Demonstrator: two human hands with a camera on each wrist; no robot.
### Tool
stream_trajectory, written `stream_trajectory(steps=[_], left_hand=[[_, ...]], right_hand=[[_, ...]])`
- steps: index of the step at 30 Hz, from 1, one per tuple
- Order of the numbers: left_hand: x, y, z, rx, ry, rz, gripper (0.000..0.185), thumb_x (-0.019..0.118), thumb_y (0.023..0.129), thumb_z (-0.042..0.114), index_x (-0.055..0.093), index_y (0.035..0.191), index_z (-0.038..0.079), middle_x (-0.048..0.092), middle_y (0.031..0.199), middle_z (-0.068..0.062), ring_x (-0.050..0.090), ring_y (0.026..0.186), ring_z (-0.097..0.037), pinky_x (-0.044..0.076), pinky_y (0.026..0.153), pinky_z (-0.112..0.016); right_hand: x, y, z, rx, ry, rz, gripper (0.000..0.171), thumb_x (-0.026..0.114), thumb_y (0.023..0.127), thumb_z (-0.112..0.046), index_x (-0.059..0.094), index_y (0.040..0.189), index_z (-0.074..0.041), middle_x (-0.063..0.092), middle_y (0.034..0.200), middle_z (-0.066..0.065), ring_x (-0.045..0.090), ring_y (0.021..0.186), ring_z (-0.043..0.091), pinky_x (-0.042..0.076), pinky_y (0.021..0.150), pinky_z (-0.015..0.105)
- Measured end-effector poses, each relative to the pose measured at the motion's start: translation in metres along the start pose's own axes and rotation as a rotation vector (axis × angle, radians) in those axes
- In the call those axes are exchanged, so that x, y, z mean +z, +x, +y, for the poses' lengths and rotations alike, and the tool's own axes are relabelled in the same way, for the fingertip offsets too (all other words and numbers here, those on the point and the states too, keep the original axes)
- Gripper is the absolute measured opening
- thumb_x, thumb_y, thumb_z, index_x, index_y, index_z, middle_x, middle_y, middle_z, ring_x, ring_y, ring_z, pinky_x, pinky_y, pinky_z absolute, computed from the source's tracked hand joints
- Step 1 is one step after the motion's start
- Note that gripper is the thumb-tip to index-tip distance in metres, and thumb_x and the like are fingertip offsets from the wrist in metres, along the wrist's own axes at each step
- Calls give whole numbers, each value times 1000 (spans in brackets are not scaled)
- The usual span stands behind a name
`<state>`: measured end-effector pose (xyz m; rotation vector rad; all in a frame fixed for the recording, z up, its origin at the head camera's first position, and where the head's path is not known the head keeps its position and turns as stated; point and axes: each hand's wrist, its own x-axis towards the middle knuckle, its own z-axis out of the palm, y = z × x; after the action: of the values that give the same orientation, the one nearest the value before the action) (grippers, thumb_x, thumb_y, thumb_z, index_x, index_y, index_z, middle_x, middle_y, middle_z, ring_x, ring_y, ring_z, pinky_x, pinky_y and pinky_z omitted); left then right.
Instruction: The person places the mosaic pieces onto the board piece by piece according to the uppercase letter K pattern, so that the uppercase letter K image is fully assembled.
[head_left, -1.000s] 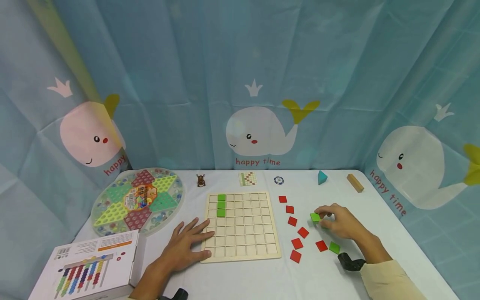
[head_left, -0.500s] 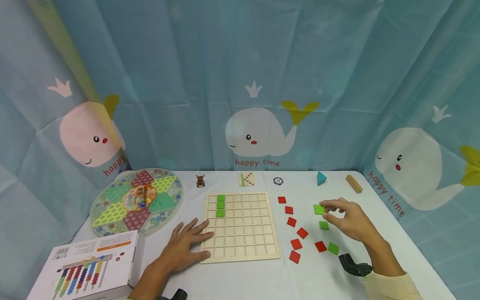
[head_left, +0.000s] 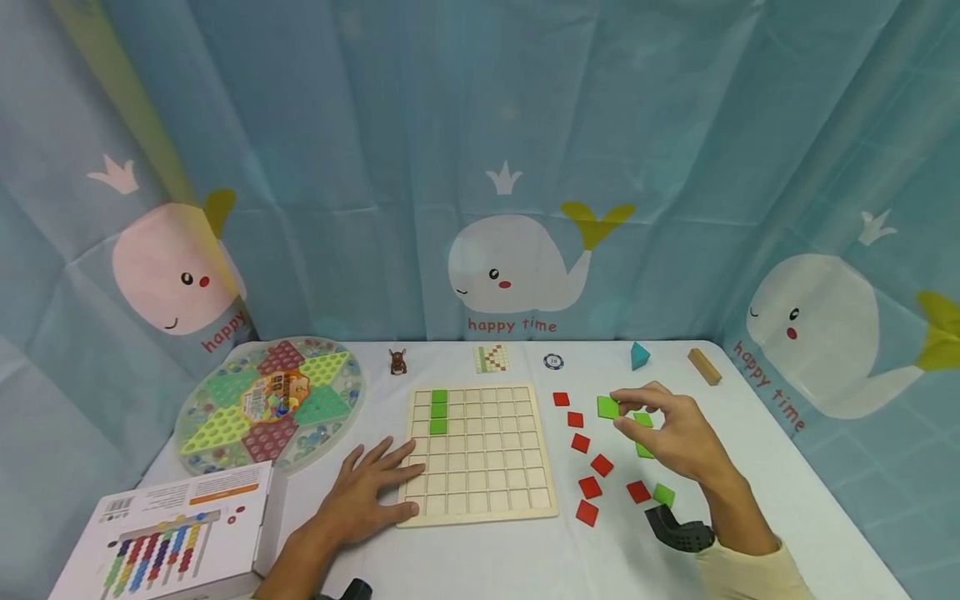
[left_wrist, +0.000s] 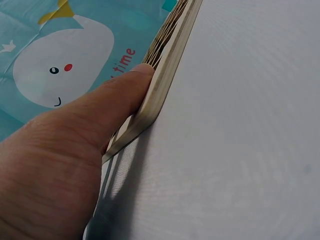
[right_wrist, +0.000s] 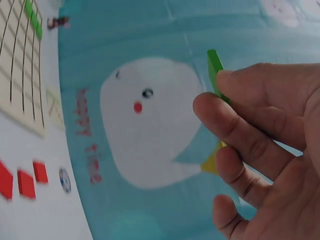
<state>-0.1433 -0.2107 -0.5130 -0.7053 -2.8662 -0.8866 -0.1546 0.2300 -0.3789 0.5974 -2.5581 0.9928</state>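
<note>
A green square tile (head_left: 607, 407) is pinched between the thumb and fingers of my right hand (head_left: 675, 429), raised above the table right of the board. The right wrist view shows the same green tile (right_wrist: 215, 70) nearly edge-on. My left hand (head_left: 367, 492) lies spread at the lower left edge of the wooden grid board (head_left: 480, 458), and its thumb (left_wrist: 130, 85) touches the board's rim in the left wrist view. Three green tiles (head_left: 438, 412) sit in a column of the grid near the top left. More green tiles (head_left: 663, 494) lie beneath and near my right hand.
Several red tiles (head_left: 581, 442) are scattered right of the board. Along the back stand a small brown figure (head_left: 397, 362), a pattern card (head_left: 492, 358), a poker chip (head_left: 553, 362), a teal block (head_left: 640, 356) and a wooden bar (head_left: 705, 367). A round game board (head_left: 270, 400) and abacus box (head_left: 172, 533) are left.
My right hand has lifted the green tile off the table and carried it up and then left toward the board. My left hand has stayed in place on the board.
</note>
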Motion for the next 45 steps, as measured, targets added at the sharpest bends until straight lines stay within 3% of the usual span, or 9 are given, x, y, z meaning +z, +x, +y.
stream_trajectory(steps=[6,14,20,27,35,45], left_hand=[[-1,0,0,5,-1,6,57,68,80,60,67,126,26,43,147,4,26,140,-33,5,108,-62],[-1,0,1,11,0,8,57,67,80,59,67,126,26,43,148,4,26,140,-34,5,108,-61],[-2,0,2,0,-5,1,57,67,80,59,67,126,26,42,148,5,25,140,-33,5,108,-61],[-2,-1,2,-1,-4,0,57,68,80,59,67,126,25,42,148,5,25,140,-33,5,108,-62],[-1,-1,2,3,-12,-2,58,68,80,59,67,126,25,42,148,4,25,140,-33,5,107,-62],[-2,0,3,-11,-4,-11,57,67,80,60,67,126,26,42,148,5,23,141,-33,4,108,-61]], right_hand=[[17,12,-17,-6,67,-22,30,77,81,-6,72,111,-9,66,93,-9,59,87,12,45,80,46],[39,29,-34,-33,149,-62,30,77,80,-5,72,110,-7,67,93,-8,61,89,17,43,79,48],[58,40,-41,-54,195,-75,28,75,81,-4,73,109,-8,66,90,-8,60,87,14,44,73,41],[89,50,-48,-59,214,-126,27,75,82,-8,73,109,-9,65,85,-14,58,86,16,44,75,42],[125,58,-57,-14,261,-175,26,75,83,-9,73,108,-8,64,81,-15,58,87,20,44,72,40],[167,63,-59,15,227,-276,24,72,84,-11,73,108,-7,62,80,-15,57,87,15,49,76,33]])
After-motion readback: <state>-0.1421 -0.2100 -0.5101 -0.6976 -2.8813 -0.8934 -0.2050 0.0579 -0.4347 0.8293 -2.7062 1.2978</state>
